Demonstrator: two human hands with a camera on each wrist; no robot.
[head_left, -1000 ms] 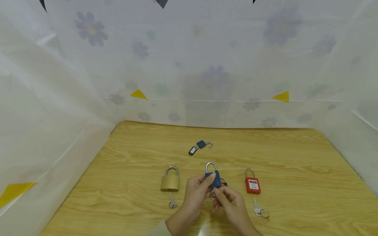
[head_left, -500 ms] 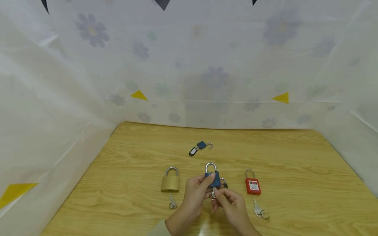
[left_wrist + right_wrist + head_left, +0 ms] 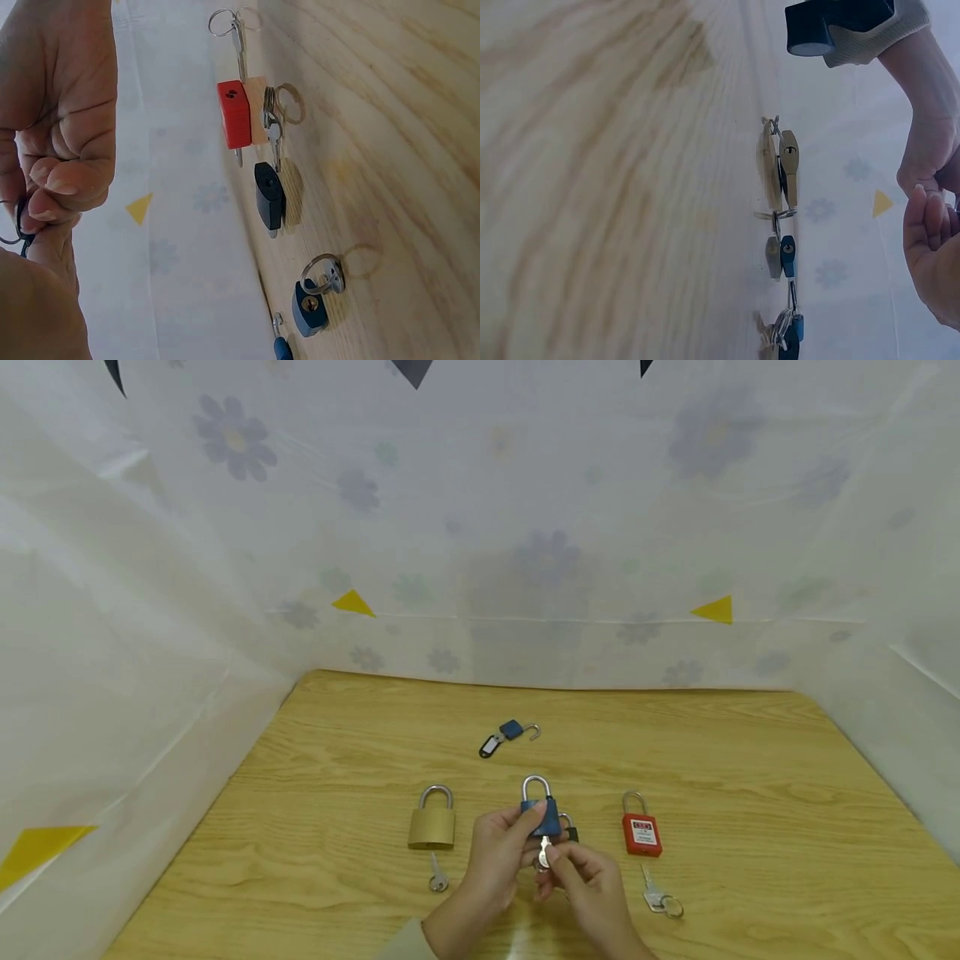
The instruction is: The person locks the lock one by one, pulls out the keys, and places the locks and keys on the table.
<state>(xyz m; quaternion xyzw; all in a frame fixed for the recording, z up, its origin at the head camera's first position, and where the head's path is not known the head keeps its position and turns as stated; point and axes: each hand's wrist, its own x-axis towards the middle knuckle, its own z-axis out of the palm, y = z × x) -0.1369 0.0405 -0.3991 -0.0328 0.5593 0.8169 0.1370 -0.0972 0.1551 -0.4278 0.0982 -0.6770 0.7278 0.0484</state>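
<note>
In the head view, my left hand (image 3: 491, 856) grips a blue padlock (image 3: 542, 818) with its shackle up, thumb across its front face. Just below, my right hand (image 3: 596, 889) pinches a silver key (image 3: 544, 852), whose flat side shows at the padlock's underside. How far its tip sits in the keyhole I cannot tell. A black padlock (image 3: 571, 832) is mostly hidden behind the right hand. Another blue padlock (image 3: 309, 307), with a ringed key, shows on the table in the left wrist view; the hands cover it in the head view.
On the wooden table (image 3: 300, 793), a brass padlock (image 3: 432, 827) lies left above its key (image 3: 438, 874). To the right is a red padlock (image 3: 642, 835) with a ringed key (image 3: 658, 897). Farther back lies an open blue padlock (image 3: 512, 729) with a black key tag (image 3: 490, 745).
The right thumb and fingers have shifted slightly down with the key, and more of its flat face shows below the padlock. The left hand has stayed in place.
</note>
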